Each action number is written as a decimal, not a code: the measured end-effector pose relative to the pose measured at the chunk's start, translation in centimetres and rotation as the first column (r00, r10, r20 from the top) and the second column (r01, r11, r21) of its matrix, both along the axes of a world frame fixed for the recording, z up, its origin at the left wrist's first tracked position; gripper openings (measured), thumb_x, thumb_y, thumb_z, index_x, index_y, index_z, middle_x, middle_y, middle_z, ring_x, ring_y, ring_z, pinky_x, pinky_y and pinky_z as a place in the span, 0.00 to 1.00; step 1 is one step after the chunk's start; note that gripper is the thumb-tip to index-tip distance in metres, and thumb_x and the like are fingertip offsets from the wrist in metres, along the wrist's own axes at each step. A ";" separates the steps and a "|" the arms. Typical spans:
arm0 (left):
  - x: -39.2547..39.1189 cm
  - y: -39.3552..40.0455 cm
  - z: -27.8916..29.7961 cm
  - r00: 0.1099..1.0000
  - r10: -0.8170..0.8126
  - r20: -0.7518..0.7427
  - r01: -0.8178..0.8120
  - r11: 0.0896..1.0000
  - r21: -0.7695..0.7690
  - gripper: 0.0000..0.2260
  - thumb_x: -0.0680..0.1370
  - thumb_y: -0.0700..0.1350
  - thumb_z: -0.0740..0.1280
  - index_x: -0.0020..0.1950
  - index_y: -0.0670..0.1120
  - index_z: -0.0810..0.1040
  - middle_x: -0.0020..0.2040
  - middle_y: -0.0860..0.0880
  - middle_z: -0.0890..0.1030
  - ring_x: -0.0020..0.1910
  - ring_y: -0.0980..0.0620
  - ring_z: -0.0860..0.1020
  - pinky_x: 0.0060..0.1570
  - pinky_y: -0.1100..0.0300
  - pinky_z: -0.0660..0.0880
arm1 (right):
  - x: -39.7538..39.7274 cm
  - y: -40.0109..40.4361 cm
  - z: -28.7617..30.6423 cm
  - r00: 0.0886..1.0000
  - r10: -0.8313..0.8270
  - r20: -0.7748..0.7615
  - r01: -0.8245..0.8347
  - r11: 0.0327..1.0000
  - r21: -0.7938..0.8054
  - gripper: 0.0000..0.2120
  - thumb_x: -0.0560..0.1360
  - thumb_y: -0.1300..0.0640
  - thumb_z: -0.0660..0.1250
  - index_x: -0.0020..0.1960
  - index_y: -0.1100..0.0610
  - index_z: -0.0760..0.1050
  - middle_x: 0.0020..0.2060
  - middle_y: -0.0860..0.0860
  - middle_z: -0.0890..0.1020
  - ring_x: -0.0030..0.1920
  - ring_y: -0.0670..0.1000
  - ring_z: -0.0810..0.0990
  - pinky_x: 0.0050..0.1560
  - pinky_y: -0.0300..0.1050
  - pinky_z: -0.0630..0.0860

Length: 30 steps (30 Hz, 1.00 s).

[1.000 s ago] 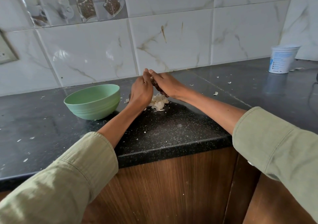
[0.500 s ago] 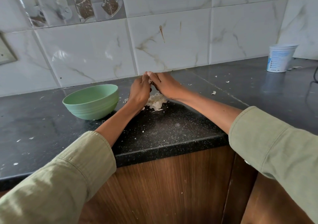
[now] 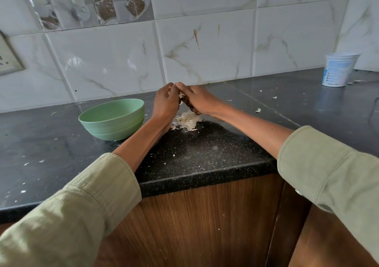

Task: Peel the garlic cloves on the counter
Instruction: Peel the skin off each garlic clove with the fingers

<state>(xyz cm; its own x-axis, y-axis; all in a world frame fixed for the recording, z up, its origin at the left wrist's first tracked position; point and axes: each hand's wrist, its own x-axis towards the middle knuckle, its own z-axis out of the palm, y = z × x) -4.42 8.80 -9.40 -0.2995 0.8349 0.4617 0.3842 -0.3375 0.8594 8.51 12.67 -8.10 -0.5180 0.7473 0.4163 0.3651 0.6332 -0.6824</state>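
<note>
My left hand and my right hand meet above the black counter, fingertips together. Between them a small white garlic clove shows in the gap, mostly hidden; both hands pinch it. Directly below lies a heap of white garlic skins on the counter.
A green bowl stands just left of my left hand; its inside is hidden. A white tub stands far right by the tiled wall. Bits of skin are scattered over the counter. The counter's front edge juts toward me over wooden cabinets.
Both hands stay together over the skins; the fingers have shifted slightly on the clove.
</note>
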 end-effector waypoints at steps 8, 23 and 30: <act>0.0 -0.5 -0.1 0.988 0.079 -0.135 -0.096 0.988 -0.118 0.18 0.77 0.48 0.57 0.48 0.37 0.80 0.37 0.44 0.78 0.36 0.49 0.72 0.39 0.55 0.70 | 1.4 -0.3 0.2 0.994 -0.046 0.102 0.047 0.999 -0.012 0.22 0.90 0.51 0.50 0.39 0.50 0.68 0.18 0.44 0.70 0.21 0.36 0.70 0.45 0.37 0.69; -0.4 -0.1 -0.1 0.997 0.017 0.078 -0.007 0.993 -0.122 0.13 0.81 0.42 0.59 0.54 0.36 0.80 0.39 0.41 0.83 0.39 0.45 0.82 0.35 0.61 0.73 | 1.7 0.9 0.2 0.999 -0.029 0.029 0.030 0.999 -0.039 0.12 0.85 0.64 0.61 0.46 0.57 0.79 0.36 0.50 0.83 0.28 0.41 0.78 0.34 0.37 0.78; -0.3 0.1 -0.3 0.999 -0.012 -0.048 0.007 0.993 -0.118 0.10 0.85 0.48 0.64 0.57 0.42 0.79 0.44 0.46 0.84 0.40 0.50 0.82 0.40 0.59 0.75 | 1.6 1.5 0.2 0.992 -0.119 -0.035 0.122 0.990 0.075 0.09 0.84 0.52 0.68 0.51 0.58 0.78 0.37 0.53 0.84 0.34 0.47 0.80 0.36 0.41 0.73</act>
<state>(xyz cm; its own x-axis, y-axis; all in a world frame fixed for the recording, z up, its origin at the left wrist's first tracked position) -4.69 8.93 -9.68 -0.2710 0.8870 0.3738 0.4237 -0.2388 0.8737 10.08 14.12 -7.90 -0.4123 0.7684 0.4894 0.4215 0.6371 -0.6453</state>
